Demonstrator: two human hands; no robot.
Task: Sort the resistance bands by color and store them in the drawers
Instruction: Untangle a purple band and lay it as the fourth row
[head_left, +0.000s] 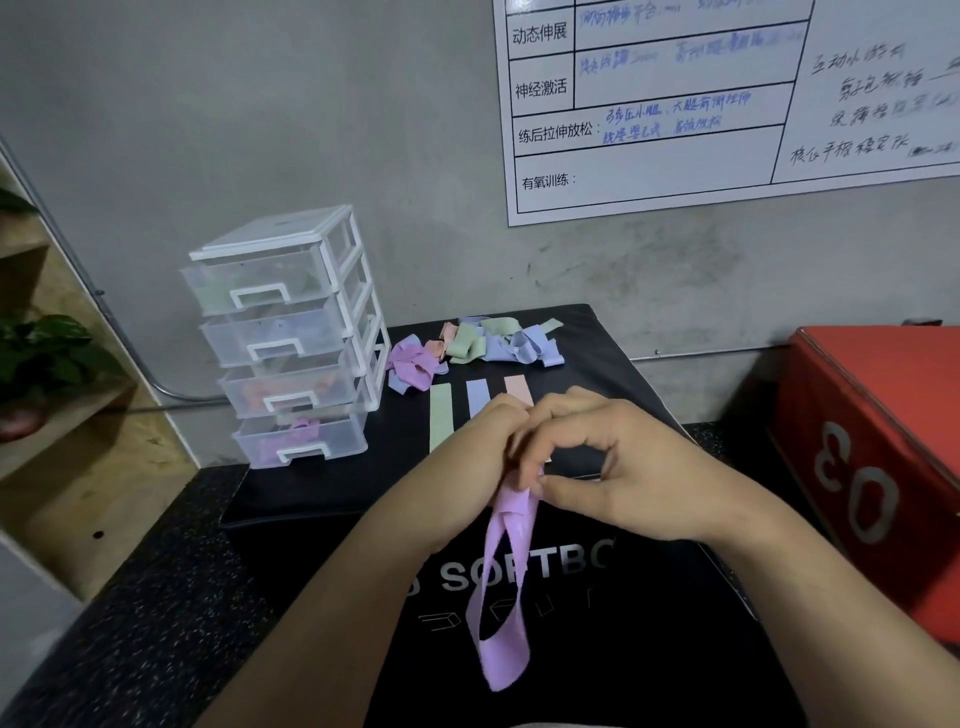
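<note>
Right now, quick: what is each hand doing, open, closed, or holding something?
Left hand: grips the top of the lilac flat rubber band loop.
Right hand: pinches the same loop's top.

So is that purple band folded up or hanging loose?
Hanging loose: the purple band dangles as an open loop below the left hand and right hand, which pinch its top.

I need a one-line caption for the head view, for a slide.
The left hand and right hand hold a purple band near the drawer unit and the unsorted pile.
</note>
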